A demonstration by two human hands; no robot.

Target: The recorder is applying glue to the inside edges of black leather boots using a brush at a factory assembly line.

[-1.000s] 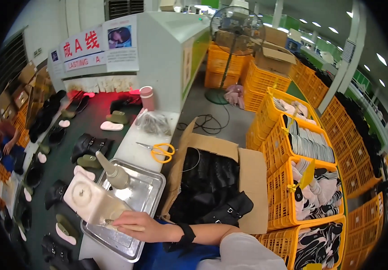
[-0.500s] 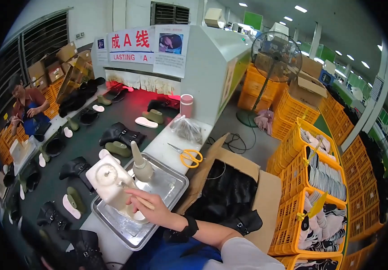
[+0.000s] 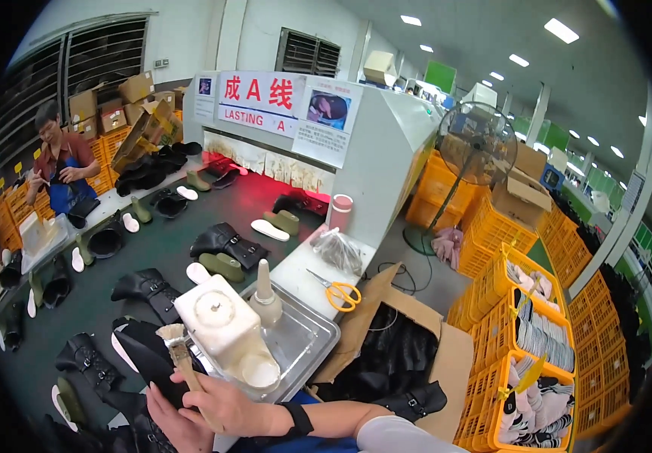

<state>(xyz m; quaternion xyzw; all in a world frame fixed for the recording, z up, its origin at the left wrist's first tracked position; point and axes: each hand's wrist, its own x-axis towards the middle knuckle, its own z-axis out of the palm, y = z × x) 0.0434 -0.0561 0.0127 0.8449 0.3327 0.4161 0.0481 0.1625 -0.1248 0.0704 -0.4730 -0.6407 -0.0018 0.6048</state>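
Observation:
My right hand [image 3: 228,404] is closed around the wooden handle of a flat brush [image 3: 184,361]. The brush's pale, whitish bristles point up and left, against or just over a black boot [image 3: 145,349]. Close beside it, my left hand [image 3: 171,419] grips the boot near its lower part; some of its fingers are hidden behind the right hand. To the right, a white plastic container [image 3: 220,313] with a round cap and an open cup-like spout stands in a metal tray [image 3: 311,355]. A pale squeeze bottle [image 3: 265,298] with a pointed nozzle stands behind it.
Black buckled boots [image 3: 228,245], green lasts [image 3: 222,266] and white insoles [image 3: 269,229] line the dark conveyor. Orange-handled scissors [image 3: 337,293] lie by a carton [image 3: 432,377] of black boots. Yellow crates [image 3: 485,408] stand right. Another person [image 3: 65,166] works across the conveyor.
The brush has moved from the container down and left to the black boot. My left hand and that boot have come into view. The view has shifted.

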